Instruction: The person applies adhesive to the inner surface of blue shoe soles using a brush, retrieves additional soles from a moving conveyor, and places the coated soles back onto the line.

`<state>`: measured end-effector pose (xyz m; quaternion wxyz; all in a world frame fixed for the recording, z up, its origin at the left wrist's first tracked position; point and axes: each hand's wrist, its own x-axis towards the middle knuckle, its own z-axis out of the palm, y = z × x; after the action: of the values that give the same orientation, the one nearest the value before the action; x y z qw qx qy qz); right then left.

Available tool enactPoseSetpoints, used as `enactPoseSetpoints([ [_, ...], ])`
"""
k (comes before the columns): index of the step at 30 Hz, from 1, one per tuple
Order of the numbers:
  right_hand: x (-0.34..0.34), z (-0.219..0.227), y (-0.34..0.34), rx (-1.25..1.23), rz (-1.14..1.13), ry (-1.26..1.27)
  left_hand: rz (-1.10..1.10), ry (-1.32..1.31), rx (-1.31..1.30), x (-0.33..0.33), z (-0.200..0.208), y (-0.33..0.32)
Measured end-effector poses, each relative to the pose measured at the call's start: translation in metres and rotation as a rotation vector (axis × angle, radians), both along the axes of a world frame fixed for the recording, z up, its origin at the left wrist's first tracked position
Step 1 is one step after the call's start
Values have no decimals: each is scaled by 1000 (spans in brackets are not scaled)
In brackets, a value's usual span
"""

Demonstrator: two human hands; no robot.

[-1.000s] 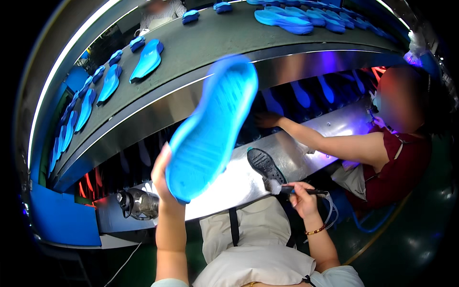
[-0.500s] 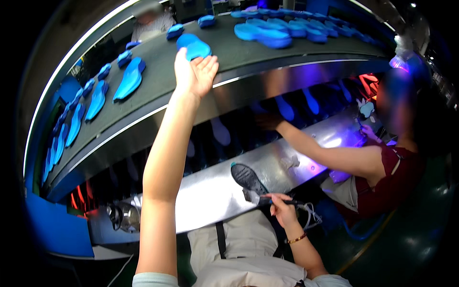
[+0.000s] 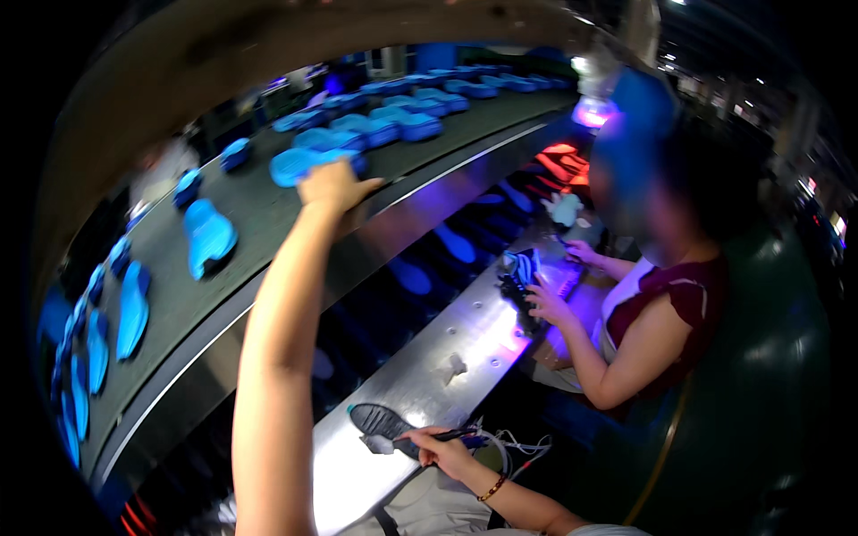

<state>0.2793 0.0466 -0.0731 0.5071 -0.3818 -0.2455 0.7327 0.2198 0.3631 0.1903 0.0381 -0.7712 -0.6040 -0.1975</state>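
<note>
- We judge the step in hand to be picking out a blue sole (image 3: 293, 166) from the belt (image 3: 170, 313), where it lies at the near end of a cluster of like pieces.
- Our left hand (image 3: 329, 186) is stretched out over that sole's near side, thumb spread away from the other fingers; whether those fingers are clamped on it we cannot tell, since the back of the hand hides them.
- Our right hand (image 3: 442, 449) has its fingers closed round the slim dark handle of a brush (image 3: 379, 444), whose pale, flat head lies against the dark sole (image 3: 382, 418) on the bench (image 3: 416, 380).
- The next move, as we judge it, calls for a sure hold on the blue sole's edges and a lift clear of its neighbours, brush held steady meanwhile.
- The blue sole looks moulded and matt, thick-walled, probably a light foam.
- The dark sole is thinner, ribbed crosswise, likely rubber.
- The bench is shiny sheet metal; the belt is dull, dark and smooth.
</note>
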Motion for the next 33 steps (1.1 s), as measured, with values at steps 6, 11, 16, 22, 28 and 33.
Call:
enactPoseSetpoints([
  [6, 7, -13, 1, -18, 13, -60, 112, 93, 23, -23, -4, 35],
  [11, 10, -15, -1, -64, -46, -98, -166, 30, 212, -27, -38, 81],
  [16, -18, -19, 6, 13, -60, -10, -235, 155, 424, -122, -48, 171],
  [22, -14, -10, 4, -34, -28, -39, -262, 234, 408, -86, -24, 157],
  [28, -3, 1, 4, -75, 53, -169, -345, 4, 272, -46, -17, 82],
  [33, -3, 7, -2, -4, -23, -213, -150, 251, 138, -39, 16, 17],
])
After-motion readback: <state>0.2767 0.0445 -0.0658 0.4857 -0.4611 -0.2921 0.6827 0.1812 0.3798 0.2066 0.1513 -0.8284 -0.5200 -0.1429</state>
